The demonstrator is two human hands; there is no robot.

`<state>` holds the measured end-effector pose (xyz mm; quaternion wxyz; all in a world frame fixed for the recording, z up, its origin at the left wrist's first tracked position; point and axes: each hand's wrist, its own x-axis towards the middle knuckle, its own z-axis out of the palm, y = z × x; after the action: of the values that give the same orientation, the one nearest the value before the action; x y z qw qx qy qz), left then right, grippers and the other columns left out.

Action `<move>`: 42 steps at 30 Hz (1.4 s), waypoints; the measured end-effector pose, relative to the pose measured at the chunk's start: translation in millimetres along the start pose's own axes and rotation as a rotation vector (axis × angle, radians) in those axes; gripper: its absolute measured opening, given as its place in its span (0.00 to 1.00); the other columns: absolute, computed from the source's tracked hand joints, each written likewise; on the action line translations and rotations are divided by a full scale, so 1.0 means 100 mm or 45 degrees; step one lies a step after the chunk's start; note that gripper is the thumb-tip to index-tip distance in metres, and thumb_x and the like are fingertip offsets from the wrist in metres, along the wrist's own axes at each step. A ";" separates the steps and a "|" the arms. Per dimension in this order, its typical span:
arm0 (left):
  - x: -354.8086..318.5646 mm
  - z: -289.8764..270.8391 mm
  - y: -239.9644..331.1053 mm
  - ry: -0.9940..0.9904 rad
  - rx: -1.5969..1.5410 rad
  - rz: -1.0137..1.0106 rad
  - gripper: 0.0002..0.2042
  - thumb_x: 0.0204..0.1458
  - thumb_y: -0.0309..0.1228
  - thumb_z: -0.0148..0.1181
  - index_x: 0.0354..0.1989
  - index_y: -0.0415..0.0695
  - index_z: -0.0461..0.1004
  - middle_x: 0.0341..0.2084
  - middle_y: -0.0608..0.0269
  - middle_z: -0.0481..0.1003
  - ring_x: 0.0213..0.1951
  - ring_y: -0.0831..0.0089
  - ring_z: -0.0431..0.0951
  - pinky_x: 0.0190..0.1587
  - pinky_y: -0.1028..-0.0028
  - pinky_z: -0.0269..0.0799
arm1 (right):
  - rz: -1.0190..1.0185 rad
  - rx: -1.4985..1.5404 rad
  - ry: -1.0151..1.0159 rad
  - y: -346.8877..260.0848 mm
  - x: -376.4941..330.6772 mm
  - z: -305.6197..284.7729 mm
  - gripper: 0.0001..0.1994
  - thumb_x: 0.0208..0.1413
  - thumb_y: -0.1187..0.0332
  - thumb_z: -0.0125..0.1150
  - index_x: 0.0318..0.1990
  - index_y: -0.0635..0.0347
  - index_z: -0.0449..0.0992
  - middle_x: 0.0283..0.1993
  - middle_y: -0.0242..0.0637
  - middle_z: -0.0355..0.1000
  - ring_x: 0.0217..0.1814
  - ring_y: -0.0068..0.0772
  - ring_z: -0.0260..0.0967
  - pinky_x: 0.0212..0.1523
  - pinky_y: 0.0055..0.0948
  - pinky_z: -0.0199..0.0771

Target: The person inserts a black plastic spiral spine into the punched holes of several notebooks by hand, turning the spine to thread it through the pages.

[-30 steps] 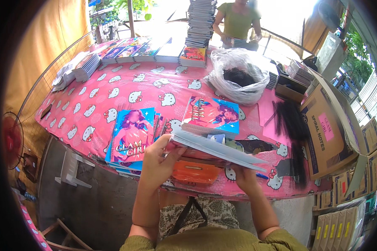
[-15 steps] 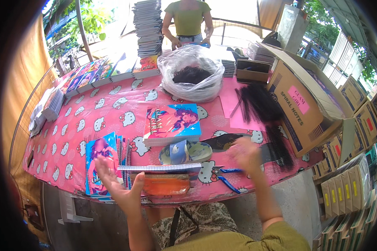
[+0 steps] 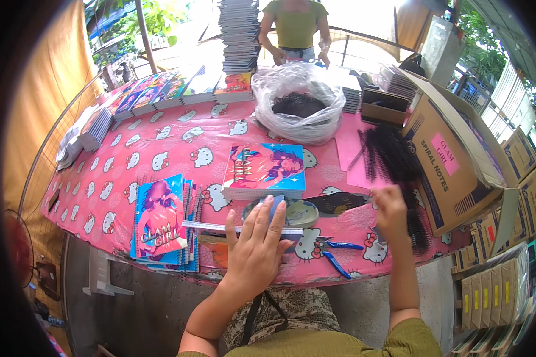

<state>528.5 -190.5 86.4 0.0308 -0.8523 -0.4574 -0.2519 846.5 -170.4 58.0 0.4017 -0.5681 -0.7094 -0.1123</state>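
My left hand (image 3: 256, 241) lies flat with its fingers spread, across a white strip of page edges (image 3: 203, 225) and the blue strap of a slide sandal (image 3: 307, 215). It partly hides both. Beneath the strip, an orange-brown surface (image 3: 211, 245) shows beside the hand. My right hand (image 3: 392, 211) is raised with curled fingers beside a pile of black spiral coils (image 3: 389, 156); whether a coil is in them I cannot make out. Blue-handled pliers (image 3: 336, 259) lie between my hands. A stack of notebooks (image 3: 265, 169) sits beyond the sandal.
Coil-bound notebooks (image 3: 161, 220) lie at the left on the pink patterned tablecloth (image 3: 116, 196). A clear plastic bag (image 3: 333, 116) holds black coils. An open cardboard box (image 3: 443, 163) stands at the right. Across the table, a person (image 3: 295, 27) stands near a tall notebook pile (image 3: 239, 35).
My left hand has moved right and turned palm down over the strip and sandal. My right hand has lifted slightly toward the coils, its fingers now curled. The view has shifted a little left.
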 end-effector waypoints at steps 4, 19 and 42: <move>0.03 0.06 -0.04 0.339 -0.475 -0.034 0.15 0.49 0.36 0.66 0.43 0.45 0.78 0.37 0.63 0.78 0.45 0.67 0.76 0.58 0.59 0.53 | 0.009 0.660 -0.142 -0.98 -0.03 0.03 0.16 0.44 0.83 0.66 0.43 0.61 0.81 0.34 0.38 0.72 0.34 0.26 0.72 0.31 0.23 0.72; 0.05 0.04 -0.01 0.520 -0.518 -0.046 0.08 0.44 0.34 0.70 0.31 0.46 0.81 0.27 0.69 0.77 0.30 0.72 0.74 0.48 0.66 0.59 | 0.517 1.082 -0.929 -1.14 0.23 -0.02 0.09 0.52 0.73 0.64 0.41 0.61 0.77 0.34 0.38 0.71 0.30 0.31 0.72 0.30 0.27 0.72; -0.03 0.03 -0.12 0.456 -0.485 -0.040 0.16 0.40 0.39 0.72 0.33 0.47 0.75 0.26 0.66 0.76 0.33 0.66 0.76 0.55 0.61 0.60 | -0.116 0.293 -0.692 -0.46 0.20 0.95 0.18 0.44 0.60 0.69 0.40 0.60 0.73 0.29 0.43 0.73 0.33 0.46 0.74 0.33 0.38 0.76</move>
<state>519.1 -184.9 80.0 -0.0538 -0.7773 -0.4021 -0.4808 762.9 -112.7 23.1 0.2535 -0.4956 -0.8238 0.1073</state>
